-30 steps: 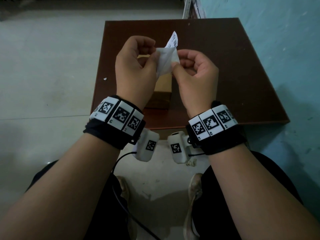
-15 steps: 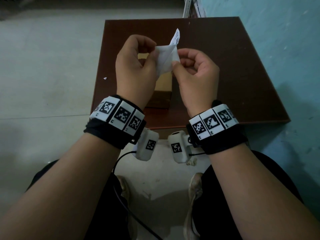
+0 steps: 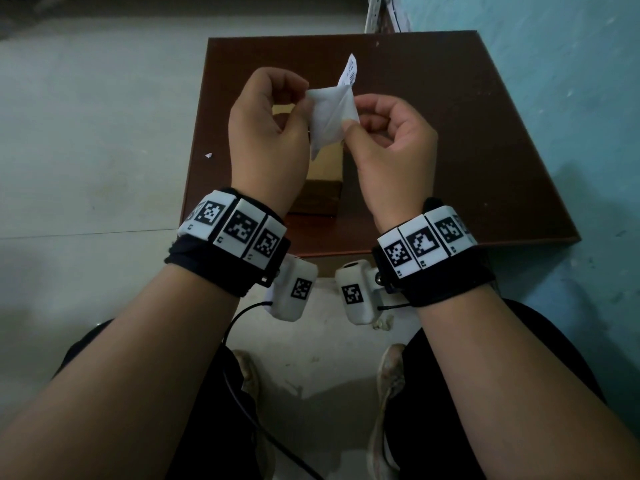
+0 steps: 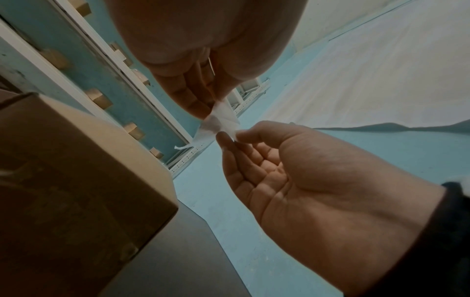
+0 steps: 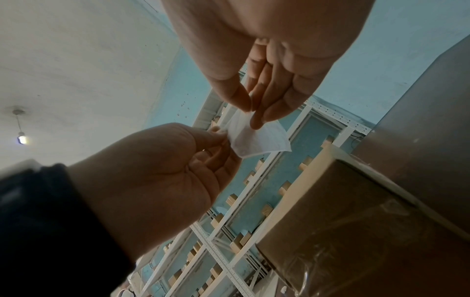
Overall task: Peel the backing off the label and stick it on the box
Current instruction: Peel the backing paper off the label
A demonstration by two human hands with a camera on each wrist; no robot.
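**Label mid-air, box on tabletop**

Left hand (image 3: 266, 133): fingers pinching the label's (image 3: 330, 116) left edge. Label is above the box (image 3: 323, 178), not touching it; printed strip (image 3: 349, 71) sticks up on the far side. Right hand (image 3: 388, 147): fingers clamped on its right corner. Box sits on the tabletop (image 3: 467, 133), below both hands.

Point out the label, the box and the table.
label (image 3: 330, 116), head view, on the white sheet pinched between both hands.
box (image 3: 323, 181), head view, on its top face below the hands.
table (image 3: 467, 150), head view, on bare brown top.
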